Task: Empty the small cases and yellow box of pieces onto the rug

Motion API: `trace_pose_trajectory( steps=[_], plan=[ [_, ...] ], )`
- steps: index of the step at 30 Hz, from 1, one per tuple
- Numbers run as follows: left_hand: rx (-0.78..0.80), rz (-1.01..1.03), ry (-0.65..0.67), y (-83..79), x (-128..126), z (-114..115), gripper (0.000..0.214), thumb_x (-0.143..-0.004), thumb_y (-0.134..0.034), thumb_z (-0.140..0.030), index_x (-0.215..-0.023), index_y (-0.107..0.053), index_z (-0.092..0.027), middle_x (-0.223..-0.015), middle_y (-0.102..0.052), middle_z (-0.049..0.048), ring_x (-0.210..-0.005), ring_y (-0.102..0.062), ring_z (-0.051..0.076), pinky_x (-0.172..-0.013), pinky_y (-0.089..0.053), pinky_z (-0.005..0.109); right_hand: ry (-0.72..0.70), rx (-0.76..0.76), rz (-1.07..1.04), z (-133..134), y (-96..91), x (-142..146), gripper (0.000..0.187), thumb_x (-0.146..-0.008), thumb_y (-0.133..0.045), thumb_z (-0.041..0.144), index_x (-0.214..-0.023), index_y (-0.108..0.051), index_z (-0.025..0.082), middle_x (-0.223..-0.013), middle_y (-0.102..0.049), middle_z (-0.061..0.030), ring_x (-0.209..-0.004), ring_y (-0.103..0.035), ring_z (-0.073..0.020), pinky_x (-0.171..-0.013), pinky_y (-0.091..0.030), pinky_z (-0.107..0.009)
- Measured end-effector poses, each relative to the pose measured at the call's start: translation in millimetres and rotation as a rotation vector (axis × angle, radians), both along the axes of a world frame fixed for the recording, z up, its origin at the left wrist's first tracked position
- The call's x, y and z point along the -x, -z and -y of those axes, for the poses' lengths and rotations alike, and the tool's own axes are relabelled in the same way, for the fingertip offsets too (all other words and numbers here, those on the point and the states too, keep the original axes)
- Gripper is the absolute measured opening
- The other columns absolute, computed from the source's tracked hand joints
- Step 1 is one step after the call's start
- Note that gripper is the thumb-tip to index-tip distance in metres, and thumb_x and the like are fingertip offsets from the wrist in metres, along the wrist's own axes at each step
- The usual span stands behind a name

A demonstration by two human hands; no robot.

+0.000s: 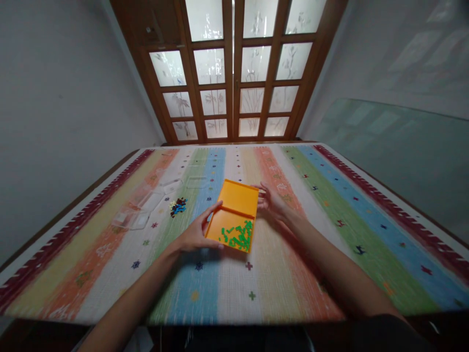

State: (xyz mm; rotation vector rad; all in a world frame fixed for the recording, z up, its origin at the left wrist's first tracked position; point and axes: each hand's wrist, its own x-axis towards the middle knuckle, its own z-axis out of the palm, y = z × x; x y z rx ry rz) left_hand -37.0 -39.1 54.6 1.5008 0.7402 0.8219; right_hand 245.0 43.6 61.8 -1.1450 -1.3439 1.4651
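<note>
Surface: striped cloth (330, 234).
Box: orange box (238, 198) between both hands, green pieces (238, 237) at its near end.
Left hand (196, 234): pinches the left rim.
Right hand (273, 208): fingers spread, touching the right rim.
Left of grip: dark pile (178, 207), clear trays (142, 210).
Care: keep the box level.

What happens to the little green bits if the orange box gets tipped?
The green pieces lie loose in a heap, so they would probably slide and spill. The orange box looks thin and stiff, likely light; the left hand holds its edge with just a thumb and fingers.
</note>
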Motion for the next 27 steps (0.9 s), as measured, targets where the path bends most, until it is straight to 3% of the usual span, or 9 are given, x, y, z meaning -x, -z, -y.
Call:
trace_pose_trajectory(
  steps=[3, 7, 9, 12, 19, 27],
  plan=[
    [-0.073, -0.058, -0.201, -7.0, 29.0, 2.0, 0.126, -0.056, -0.096, -0.041, -0.159, -0.024, -0.030, -0.158, -0.036, 0.0180, -0.128, -0.057, 0.039, -0.099, -0.057, 0.051, -0.037, -0.210, 0.265, 7.9, 13.0, -14.4, 0.048, -0.104, -0.026, 0.047, -0.129, -0.057, 0.020, -0.122, -0.070, -0.0167, -0.103, -0.072, -0.0266, -0.082, -0.060, -0.046],
    [-0.279, -0.235, -0.506, -14.8, 78.5, 0.2, 0.118, -0.059, -0.093, -0.049, -0.157, -0.031, -0.025, -0.155, -0.042, 0.0183, -0.128, -0.057, 0.039, -0.100, -0.056, 0.053, -0.088, -0.616, 0.751, 26.1, 37.0, -35.8, 0.040, -0.100, -0.042, 0.042, -0.119, -0.066, 0.017, -0.122, -0.070, -0.0184, -0.112, -0.066, -0.0296, -0.100, -0.051, -0.051],
    [-0.390, -0.338, -0.645, -15.4, 102.7, -1.9, 0.115, -0.060, -0.091, -0.054, -0.155, -0.033, -0.024, -0.155, -0.041, 0.0181, -0.131, -0.054, 0.038, -0.103, -0.053, 0.054, -0.166, -0.733, 0.885, 33.1, 49.1, -43.1, 0.039, -0.100, -0.042, 0.040, -0.118, -0.068, 0.017, -0.126, -0.069, -0.0174, -0.117, -0.065, -0.0299, -0.102, -0.051, -0.051],
    [-0.505, -0.433, -0.769, -12.5, 133.8, -6.7, 0.115, -0.065, -0.085, -0.062, -0.157, -0.028, -0.024, -0.157, -0.036, 0.0197, -0.132, -0.054, 0.037, -0.104, -0.052, 0.054, -0.171, -0.861, 0.990, 38.0, 63.2, -47.9, 0.040, -0.099, -0.043, 0.038, -0.122, -0.069, 0.018, -0.136, -0.064, -0.0151, -0.129, -0.058, -0.0298, -0.109, -0.047, -0.052],
    [-0.742, -0.773, -0.863, -15.9, 177.9, -20.0, 0.115, -0.070, -0.080, -0.064, -0.159, -0.022, -0.020, -0.147, -0.043, 0.0209, -0.139, -0.041, 0.041, -0.113, -0.038, 0.062, -0.138, -0.885, 0.997, 38.0, 69.4, -46.5, 0.042, -0.100, -0.042, 0.037, -0.126, -0.069, 0.018, -0.137, -0.063, -0.0158, -0.129, -0.058, -0.0305, -0.109, -0.047, -0.055],
    [-0.885, -0.959, -0.759, -24.8, 179.2, -27.7, 0.098, -0.083, -0.071, -0.052, -0.160, -0.017, -0.024, -0.142, -0.043, 0.0180, -0.132, -0.047, 0.039, -0.111, -0.037, 0.064, -0.122, -0.880, 0.974, 37.7, 74.1, -47.5, 0.041, -0.100, -0.043, 0.037, -0.128, -0.068, 0.020, -0.139, -0.062, -0.0140, -0.131, -0.057, -0.0310, -0.110, -0.046, -0.055]
  ],
)
